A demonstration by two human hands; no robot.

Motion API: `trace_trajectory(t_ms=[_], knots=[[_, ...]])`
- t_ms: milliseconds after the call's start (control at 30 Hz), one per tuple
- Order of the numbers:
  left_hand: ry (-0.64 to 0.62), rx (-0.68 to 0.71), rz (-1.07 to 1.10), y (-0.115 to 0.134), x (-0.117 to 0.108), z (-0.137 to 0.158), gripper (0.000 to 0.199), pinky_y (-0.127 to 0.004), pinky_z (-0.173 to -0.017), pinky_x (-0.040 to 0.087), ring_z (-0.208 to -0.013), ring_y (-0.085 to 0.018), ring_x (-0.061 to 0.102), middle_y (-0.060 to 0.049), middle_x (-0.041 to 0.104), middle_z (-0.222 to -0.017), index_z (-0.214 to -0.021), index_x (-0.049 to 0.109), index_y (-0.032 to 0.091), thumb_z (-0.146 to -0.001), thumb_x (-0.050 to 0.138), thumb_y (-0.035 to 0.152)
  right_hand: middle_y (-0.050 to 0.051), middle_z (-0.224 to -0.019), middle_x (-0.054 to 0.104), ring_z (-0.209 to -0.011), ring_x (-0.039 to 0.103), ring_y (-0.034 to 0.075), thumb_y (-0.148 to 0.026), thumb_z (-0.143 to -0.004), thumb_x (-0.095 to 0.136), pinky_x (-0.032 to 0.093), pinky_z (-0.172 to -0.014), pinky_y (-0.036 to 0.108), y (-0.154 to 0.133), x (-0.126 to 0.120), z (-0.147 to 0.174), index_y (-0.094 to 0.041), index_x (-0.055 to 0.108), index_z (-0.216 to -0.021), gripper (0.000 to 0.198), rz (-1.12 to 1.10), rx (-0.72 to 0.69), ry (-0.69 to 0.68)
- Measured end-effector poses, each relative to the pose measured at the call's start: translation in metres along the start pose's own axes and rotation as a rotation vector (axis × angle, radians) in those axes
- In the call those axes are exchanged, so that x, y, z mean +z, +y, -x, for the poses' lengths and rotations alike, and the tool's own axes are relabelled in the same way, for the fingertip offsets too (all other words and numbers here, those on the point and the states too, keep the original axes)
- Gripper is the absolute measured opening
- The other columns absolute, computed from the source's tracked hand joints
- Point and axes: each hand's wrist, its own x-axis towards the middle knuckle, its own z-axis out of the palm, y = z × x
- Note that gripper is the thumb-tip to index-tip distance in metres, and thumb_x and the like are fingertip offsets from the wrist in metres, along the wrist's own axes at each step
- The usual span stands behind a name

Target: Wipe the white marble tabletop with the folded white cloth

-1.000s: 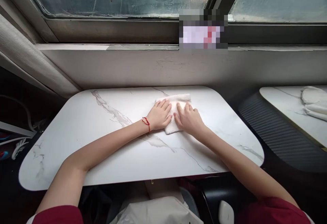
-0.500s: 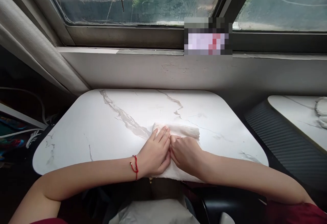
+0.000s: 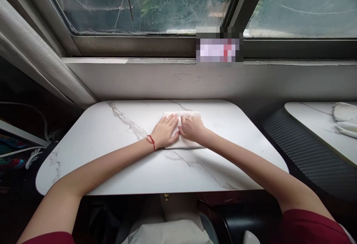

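Observation:
A white cloth point(image 3: 184, 143) lies spread on the white marble-patterned table point(image 3: 122, 173), around the middle of its top. My left hand point(image 3: 165, 130) presses flat on the cloth's left part, fingers stretched out and thumb apart; a red string bracelet circles that wrist. Just to its right, my right hand point(image 3: 192, 128) rests on the cloth with its fingers curled down into the fabric, knuckles up. Both hands cover much of the cloth, while its far strip and near edge show.
A window point(image 3: 145, 6) and its sill run behind the table, with a curtain point(image 3: 36, 47) at the left. Farther right are a dark ribbed surface point(image 3: 301, 162) and a second marble-patterned top point(image 3: 315, 116) bearing folded white cloths point(image 3: 346, 114). White cables point(image 3: 35, 156) hang at the left.
Both hands and the cloth have slid forward from the table's near edge to its middle, arms stretching out. The cloth's near edge now lies on the tabletop. The view has shifted slightly.

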Motion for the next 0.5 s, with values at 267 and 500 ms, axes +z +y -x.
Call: trace_trajectory(t_ms=[267,500], knots=[[-0.017,-0.191,-0.027,-0.057,0.007,-0.027,0.061,-0.045,-0.125,0.027,-0.151,-0.028,0.036,-0.018,0.040,-0.161,-0.150,0.043,0.005,-0.099,0.038,0.038,0.027,-0.120,0.067,-0.110,0.068,0.030,-0.021,-0.099,0.040,0.050,-0.086,0.034,-0.006,-0.010,-0.071,0.000,0.059,-0.125,0.038,-0.050,-0.026,0.096],[0.012,-0.304,-0.026,-0.088,0.003,-0.035,0.059,-0.045,-0.124,0.027,-0.150,-0.029,0.037,-0.018,0.041,-0.160,-0.149,0.044,0.003,-0.101,0.035,0.036,0.024,-0.136,0.060,-0.125,0.057,0.033,-0.044,-0.105,0.036,0.040,-0.103,0.037,0.016,0.014,-0.097,-0.006,0.042,-0.151,0.060,-0.078,-0.122,0.224]])
